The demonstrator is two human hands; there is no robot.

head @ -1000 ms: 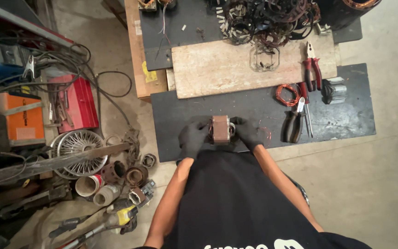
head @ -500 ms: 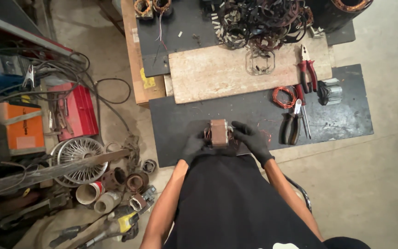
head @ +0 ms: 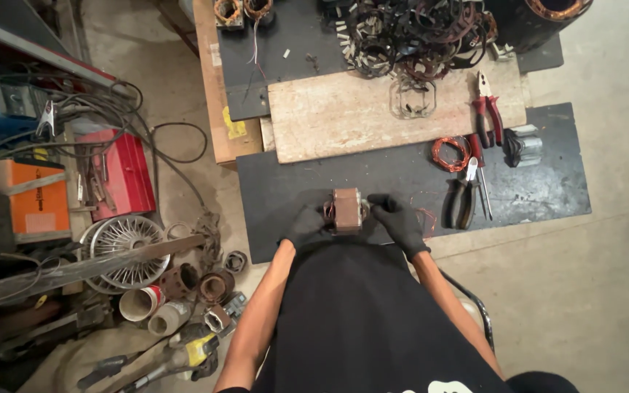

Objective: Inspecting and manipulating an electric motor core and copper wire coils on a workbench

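Both my hands wear black gloves. My left hand (head: 306, 224) and my right hand (head: 398, 218) grip a small brown wound coil block (head: 346, 209) from either side, just above the near edge of the black work mat (head: 285, 182). Thin copper wire strands (head: 425, 217) trail off beside my right hand. Black-handled pliers (head: 462, 196) lie on the mat a little to the right.
A bare wooden board (head: 336, 116) lies behind the mat, with red-handled pliers (head: 488, 113), a copper wire coil (head: 451, 153) and a metal part (head: 524, 144) at the right. Tangled wire scrap (head: 416, 33) sits at the back. Floor clutter at left: red toolbox (head: 121, 175), orange box (head: 30, 200), fan guard (head: 121, 247).
The view has shifted slightly; my hands stay on the coil block, my right hand now resting more to its right side.
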